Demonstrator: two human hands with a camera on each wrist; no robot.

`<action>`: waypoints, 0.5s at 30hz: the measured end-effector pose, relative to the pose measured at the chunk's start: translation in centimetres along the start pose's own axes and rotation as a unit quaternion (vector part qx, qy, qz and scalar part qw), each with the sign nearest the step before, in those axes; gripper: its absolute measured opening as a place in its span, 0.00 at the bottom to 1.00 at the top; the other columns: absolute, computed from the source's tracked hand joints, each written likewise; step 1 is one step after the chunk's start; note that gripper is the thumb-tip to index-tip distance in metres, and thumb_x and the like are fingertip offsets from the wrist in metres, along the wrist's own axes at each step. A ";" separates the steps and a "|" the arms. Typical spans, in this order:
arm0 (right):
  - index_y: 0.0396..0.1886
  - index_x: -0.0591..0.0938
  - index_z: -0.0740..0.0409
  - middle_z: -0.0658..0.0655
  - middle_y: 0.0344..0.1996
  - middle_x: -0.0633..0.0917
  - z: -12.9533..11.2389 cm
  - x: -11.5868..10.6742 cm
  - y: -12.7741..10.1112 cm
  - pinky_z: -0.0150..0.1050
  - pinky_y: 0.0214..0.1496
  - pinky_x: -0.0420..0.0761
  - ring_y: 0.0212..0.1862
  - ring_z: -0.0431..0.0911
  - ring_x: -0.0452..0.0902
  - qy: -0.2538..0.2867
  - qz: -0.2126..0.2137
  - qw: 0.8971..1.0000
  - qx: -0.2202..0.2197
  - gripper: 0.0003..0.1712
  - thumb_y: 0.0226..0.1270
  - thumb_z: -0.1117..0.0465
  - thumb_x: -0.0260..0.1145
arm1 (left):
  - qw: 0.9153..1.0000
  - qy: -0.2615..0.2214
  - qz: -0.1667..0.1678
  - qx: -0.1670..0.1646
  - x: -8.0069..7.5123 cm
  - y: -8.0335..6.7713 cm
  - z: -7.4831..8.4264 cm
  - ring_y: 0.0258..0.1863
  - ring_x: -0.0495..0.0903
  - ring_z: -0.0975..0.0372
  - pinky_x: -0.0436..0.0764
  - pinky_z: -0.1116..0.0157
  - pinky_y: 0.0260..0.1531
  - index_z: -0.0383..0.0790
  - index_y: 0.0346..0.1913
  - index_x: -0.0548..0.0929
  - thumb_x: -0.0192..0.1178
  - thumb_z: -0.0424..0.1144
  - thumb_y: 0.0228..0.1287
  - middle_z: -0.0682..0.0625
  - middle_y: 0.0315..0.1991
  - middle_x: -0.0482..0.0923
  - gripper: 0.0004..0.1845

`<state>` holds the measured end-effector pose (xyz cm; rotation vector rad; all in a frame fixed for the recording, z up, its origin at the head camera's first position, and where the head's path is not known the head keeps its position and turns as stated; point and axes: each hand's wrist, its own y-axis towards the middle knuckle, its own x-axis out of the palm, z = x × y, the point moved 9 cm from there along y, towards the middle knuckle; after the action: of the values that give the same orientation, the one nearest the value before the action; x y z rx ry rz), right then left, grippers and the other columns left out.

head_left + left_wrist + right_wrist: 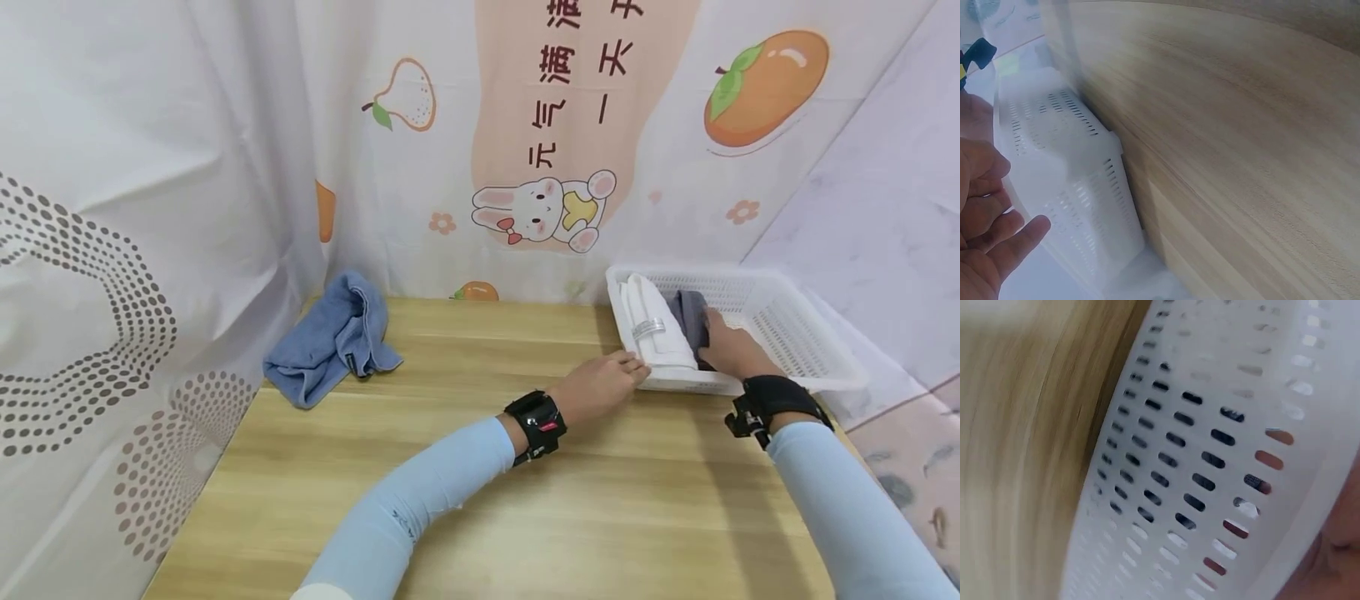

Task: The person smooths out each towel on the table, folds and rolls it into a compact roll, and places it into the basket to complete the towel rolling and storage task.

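Note:
A white plastic basket (821, 379) with slotted walls stands at the back right of the table. Inside it, on the left, lies a folded white towel (654, 321) with a small label. Beside that towel is a folded dark grey towel (688, 317). My right hand (738, 348) reaches over the front rim and is against the grey towel's right side; its fingertips are hidden, so I cannot tell whether they grip it. My left hand (600, 387) is at the basket's front left corner, fingertips right at the rim, fingers loosely bent in the left wrist view.
A crumpled blue towel (330, 337) lies at the back left of the wooden table (480, 533). Printed curtains (420, 183) hang behind the table and along its left side. The basket's right part shows its bare slotted floor and wall.

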<state>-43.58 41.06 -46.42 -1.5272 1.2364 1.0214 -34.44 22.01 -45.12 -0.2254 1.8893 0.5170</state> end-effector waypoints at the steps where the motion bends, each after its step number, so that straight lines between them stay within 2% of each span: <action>1: 0.75 0.51 0.82 0.87 0.57 0.71 0.2 -0.3 -0.1 0.66 0.47 0.76 0.48 0.78 0.76 0.005 0.012 1.000 -0.005 0.42 0.71 0.64 0.59 | 1.000 0.003 0.002 0.000 0.0 0.1 -0.1 0.68 0.73 0.61 0.64 0.70 0.69 0.41 0.70 0.77 0.49 0.35 0.82 0.52 0.66 0.79 0.20; 2: 0.73 0.54 0.83 0.86 0.58 0.71 0.4 -0.1 -0.3 0.67 0.49 0.75 0.49 0.78 0.75 0.008 0.022 1.000 -0.010 0.41 0.72 0.63 0.59 | 1.000 0.001 0.002 0.001 0.1 0.0 0.1 0.68 0.74 0.61 0.64 0.70 0.69 0.41 0.70 0.77 0.50 0.35 0.81 0.52 0.66 0.79 0.20; 4: 0.70 0.62 0.83 0.85 0.56 0.74 0.7 -0.1 -1.1 0.65 0.45 0.76 0.44 0.74 0.78 0.017 0.047 0.999 -0.021 0.36 0.75 0.60 0.60 | 1.000 -0.004 0.003 0.003 0.3 -0.1 0.3 0.68 0.74 0.61 0.64 0.70 0.69 0.41 0.70 0.78 0.50 0.36 0.81 0.52 0.65 0.79 0.20; 7: 0.66 0.69 0.78 0.81 0.50 0.80 1.4 -0.9 -2.2 0.61 0.39 0.75 0.39 0.69 0.79 0.034 0.103 0.994 -0.012 0.33 0.80 0.52 0.58 | 1.000 -0.003 0.000 0.004 0.3 -0.1 0.1 0.68 0.74 0.61 0.64 0.70 0.69 0.41 0.70 0.77 0.50 0.37 0.80 0.52 0.65 0.79 0.20; 11: 0.65 0.73 0.72 0.77 0.55 0.79 2.5 -1.8 -3.1 0.69 0.44 0.70 0.50 0.76 0.74 0.052 0.166 0.984 0.027 0.36 0.83 0.42 0.48 | 1.000 0.003 -0.005 0.005 0.0 0.0 -0.3 0.68 0.73 0.61 0.64 0.70 0.69 0.41 0.70 0.77 0.51 0.36 0.80 0.52 0.66 0.79 0.20; 15: 0.64 0.74 0.73 0.77 0.58 0.78 3.2 -2.4 -4.1 0.75 0.50 0.61 0.56 0.79 0.68 0.069 0.220 0.972 0.050 0.35 0.84 0.44 0.45 | 1.000 -0.020 -0.011 0.006 -0.1 -0.2 -0.6 0.68 0.73 0.61 0.64 0.72 0.69 0.42 0.70 0.77 0.51 0.37 0.81 0.52 0.66 0.78 0.20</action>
<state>-40.10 45.17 -44.38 -1.2913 1.7493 1.1240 -34.80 21.59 -44.85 -0.2270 1.8479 0.4914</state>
